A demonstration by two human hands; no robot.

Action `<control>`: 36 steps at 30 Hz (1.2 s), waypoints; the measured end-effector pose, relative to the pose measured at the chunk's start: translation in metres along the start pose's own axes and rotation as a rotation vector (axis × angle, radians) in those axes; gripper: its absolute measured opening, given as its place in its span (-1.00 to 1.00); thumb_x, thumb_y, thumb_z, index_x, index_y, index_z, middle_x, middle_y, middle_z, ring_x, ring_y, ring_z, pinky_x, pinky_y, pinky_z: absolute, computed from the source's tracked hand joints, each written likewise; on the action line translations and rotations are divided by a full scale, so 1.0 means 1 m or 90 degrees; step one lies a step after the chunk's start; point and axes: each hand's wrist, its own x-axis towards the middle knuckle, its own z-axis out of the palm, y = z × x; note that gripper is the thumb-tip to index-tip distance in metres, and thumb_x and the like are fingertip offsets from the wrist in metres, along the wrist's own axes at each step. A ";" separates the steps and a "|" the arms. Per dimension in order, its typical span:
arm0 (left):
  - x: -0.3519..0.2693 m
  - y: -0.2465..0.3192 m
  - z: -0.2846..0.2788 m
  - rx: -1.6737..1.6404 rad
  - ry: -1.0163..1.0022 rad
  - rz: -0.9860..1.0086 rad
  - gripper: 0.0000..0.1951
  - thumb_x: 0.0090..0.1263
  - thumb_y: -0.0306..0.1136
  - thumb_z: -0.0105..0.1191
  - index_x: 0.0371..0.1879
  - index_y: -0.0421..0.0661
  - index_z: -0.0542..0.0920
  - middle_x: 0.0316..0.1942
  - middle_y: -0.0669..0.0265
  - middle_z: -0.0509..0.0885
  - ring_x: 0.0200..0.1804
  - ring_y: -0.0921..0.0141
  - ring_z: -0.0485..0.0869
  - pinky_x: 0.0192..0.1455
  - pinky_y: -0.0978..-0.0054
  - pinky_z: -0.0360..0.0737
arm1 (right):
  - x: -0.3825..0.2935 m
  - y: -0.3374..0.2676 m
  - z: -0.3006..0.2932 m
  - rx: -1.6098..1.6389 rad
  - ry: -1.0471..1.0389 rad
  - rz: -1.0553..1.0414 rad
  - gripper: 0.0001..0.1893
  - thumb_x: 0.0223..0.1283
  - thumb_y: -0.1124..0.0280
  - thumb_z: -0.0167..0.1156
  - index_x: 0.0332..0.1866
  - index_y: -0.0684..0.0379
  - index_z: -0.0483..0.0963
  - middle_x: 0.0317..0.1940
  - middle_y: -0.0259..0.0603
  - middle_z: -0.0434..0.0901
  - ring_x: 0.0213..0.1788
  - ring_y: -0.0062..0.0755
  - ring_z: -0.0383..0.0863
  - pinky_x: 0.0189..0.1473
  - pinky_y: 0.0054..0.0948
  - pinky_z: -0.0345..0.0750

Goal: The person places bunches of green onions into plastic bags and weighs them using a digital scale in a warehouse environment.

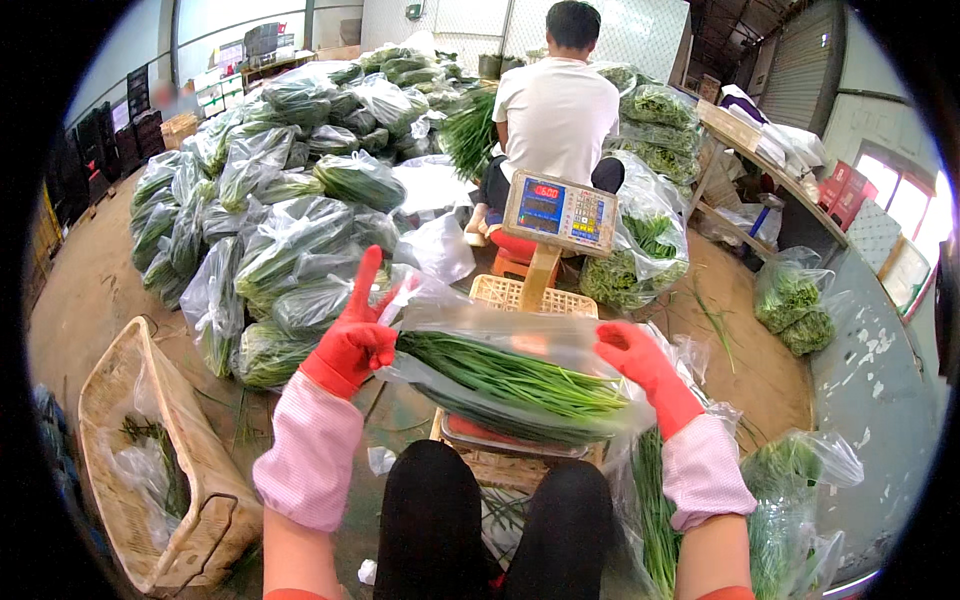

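A bundle of long green leafy stalks, which look like garlic chives [517,375], lies in a clear plastic bag over the platform of a digital scale, whose display panel [561,212] stands behind it. My left hand [351,337], in a red rubber glove, pinches the bag's left end, its index finger pointing up. At the upper right edge of the same bag is my right hand [651,371], also red-gloved, with fingers curled on the film. Another bag of green stalks [654,502] stands below my right forearm.
Filled plastic bags of greens [300,240] are heaped at the left and back. A person in a white shirt [556,112] sits behind the scale, facing away. A dirty plastic crate [202,450] stands at lower left. More bagged greens [795,307] lie at right, near a wooden bench [780,176].
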 end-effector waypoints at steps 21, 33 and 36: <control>-0.048 0.050 0.052 0.374 0.357 0.406 -0.33 0.30 -0.52 0.18 0.40 0.08 0.25 0.15 0.19 0.51 -0.08 0.51 0.59 -0.02 0.56 0.53 | -0.140 -0.070 -0.036 -0.046 0.444 -0.273 -0.58 0.14 0.48 0.28 0.14 0.23 0.46 -0.12 -0.10 0.67 -0.09 -0.41 0.67 0.01 -0.44 0.56; -0.037 0.001 0.042 0.896 0.340 0.295 -0.59 0.22 -0.12 0.29 -0.15 -0.23 0.61 -0.30 0.15 0.68 -0.25 0.25 0.63 -0.12 0.36 0.54 | -0.163 -0.030 -0.018 -0.141 0.269 0.160 0.00 -0.04 -0.12 0.35 0.42 0.26 0.09 0.27 0.10 0.35 0.25 -0.13 0.42 0.24 -0.26 0.38; -0.016 0.002 0.059 0.964 0.263 0.031 -0.66 0.29 -0.14 0.22 -0.29 -0.24 0.66 -0.28 0.12 0.71 -0.23 0.23 0.69 -0.03 0.36 0.57 | -0.144 -0.012 -0.026 -0.332 0.170 0.286 -0.19 -0.01 -0.15 0.26 0.23 0.30 0.38 0.09 0.03 0.55 0.11 -0.26 0.56 0.14 -0.35 0.46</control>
